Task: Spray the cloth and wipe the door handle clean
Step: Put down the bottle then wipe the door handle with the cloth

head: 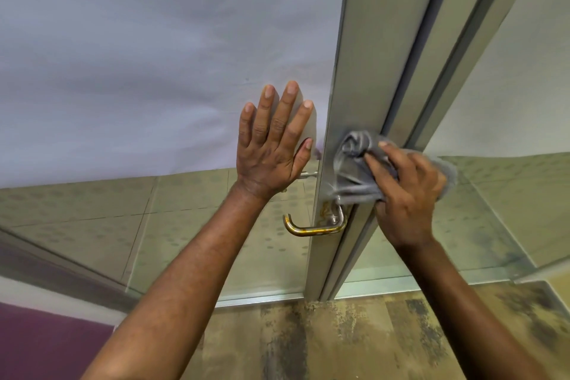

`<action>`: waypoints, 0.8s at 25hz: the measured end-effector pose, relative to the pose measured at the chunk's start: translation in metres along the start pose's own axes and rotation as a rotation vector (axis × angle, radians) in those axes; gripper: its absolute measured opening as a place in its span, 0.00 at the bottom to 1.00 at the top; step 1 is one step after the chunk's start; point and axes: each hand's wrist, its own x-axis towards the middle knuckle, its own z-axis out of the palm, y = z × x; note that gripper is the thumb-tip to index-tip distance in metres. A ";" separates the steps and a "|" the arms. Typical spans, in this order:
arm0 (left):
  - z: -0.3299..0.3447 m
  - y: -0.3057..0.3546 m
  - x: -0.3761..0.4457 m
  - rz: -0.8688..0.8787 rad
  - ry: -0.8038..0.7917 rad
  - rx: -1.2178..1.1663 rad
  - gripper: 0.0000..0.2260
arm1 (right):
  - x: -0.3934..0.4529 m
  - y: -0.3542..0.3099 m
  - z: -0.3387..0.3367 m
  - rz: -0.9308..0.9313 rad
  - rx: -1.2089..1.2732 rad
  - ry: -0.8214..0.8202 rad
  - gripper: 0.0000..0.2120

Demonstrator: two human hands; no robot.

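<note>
A metal lever door handle [311, 228] with brownish stains sticks out to the left from the door's grey metal stile [348, 108]. My right hand [407, 191] grips a bunched grey cloth [354, 163] and presses it against the stile just above the handle's base. My left hand [274, 145] lies flat with straight, spread fingers on the frosted glass panel [154, 71], left of the stile and above the handle. No spray bottle is in view.
The lower glass is clear and shows a tiled floor behind. A second frame profile [456, 49] runs beside the stile at the right. Worn, mottled flooring [339, 339] lies below, and a purple surface [46, 345] sits at the bottom left.
</note>
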 end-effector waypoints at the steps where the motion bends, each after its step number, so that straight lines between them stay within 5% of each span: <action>1: 0.000 0.000 -0.001 0.004 0.003 -0.002 0.28 | 0.011 -0.009 0.002 0.030 0.018 0.059 0.26; 4: 0.001 0.000 -0.001 0.009 0.002 -0.014 0.29 | 0.012 -0.028 0.013 -0.061 0.031 0.034 0.31; 9: 0.000 -0.001 0.001 0.012 -0.015 -0.004 0.29 | -0.043 0.002 0.023 -0.443 -0.123 -0.329 0.31; 16: -0.002 0.000 0.004 0.005 -0.024 0.009 0.28 | -0.018 -0.009 0.007 0.107 0.037 -0.063 0.24; 20: -0.001 0.000 0.002 -0.003 -0.025 0.016 0.27 | -0.015 -0.025 0.015 0.055 0.098 -0.127 0.28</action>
